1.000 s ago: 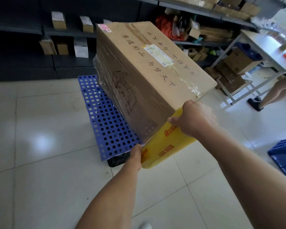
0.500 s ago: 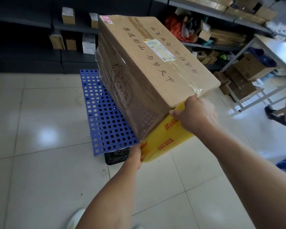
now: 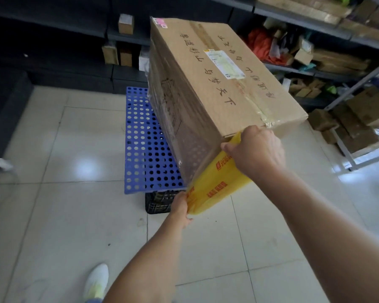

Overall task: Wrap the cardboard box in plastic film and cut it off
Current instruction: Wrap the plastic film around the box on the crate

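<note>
Film roll between left hand, right hand (against box)

open tiled floor left of the cardboard box, shelves close behind and right

Box: base and far sides hidden.
Roll: both ends covered by grips; print too small to read.
Left grip: fingers behind roll.
Right grip: fingertips out of sight.
Crate: mostly under pallet.
Shoe: partly behind forearm.
Shelf goods: blurred.
</note>
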`<move>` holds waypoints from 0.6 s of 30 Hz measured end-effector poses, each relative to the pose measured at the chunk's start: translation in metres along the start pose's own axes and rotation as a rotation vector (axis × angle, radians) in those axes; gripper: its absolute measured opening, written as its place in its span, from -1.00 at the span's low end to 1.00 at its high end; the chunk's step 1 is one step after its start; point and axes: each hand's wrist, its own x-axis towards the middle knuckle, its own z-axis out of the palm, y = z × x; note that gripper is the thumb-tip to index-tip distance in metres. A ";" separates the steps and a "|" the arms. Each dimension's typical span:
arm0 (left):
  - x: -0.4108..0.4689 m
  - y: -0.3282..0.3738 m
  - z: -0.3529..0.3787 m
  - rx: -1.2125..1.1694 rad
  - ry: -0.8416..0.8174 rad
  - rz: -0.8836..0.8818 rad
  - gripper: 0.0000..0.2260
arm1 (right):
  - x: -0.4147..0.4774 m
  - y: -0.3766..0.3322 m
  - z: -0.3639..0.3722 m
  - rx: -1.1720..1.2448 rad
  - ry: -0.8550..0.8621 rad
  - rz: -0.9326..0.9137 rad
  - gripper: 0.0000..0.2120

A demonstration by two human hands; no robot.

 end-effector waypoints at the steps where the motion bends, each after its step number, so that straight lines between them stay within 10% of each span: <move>1: 0.001 -0.003 0.002 -0.002 0.007 0.005 -0.73 | 0.000 0.002 -0.001 0.005 -0.010 -0.025 -0.66; 7: 0.006 -0.010 0.007 -0.045 0.043 -0.003 -0.66 | 0.001 0.020 0.001 -0.043 -0.259 -0.108 -0.80; 18: 0.019 -0.005 0.020 -0.012 0.025 0.024 -0.73 | 0.013 0.035 -0.007 -0.050 -0.172 -0.041 -0.64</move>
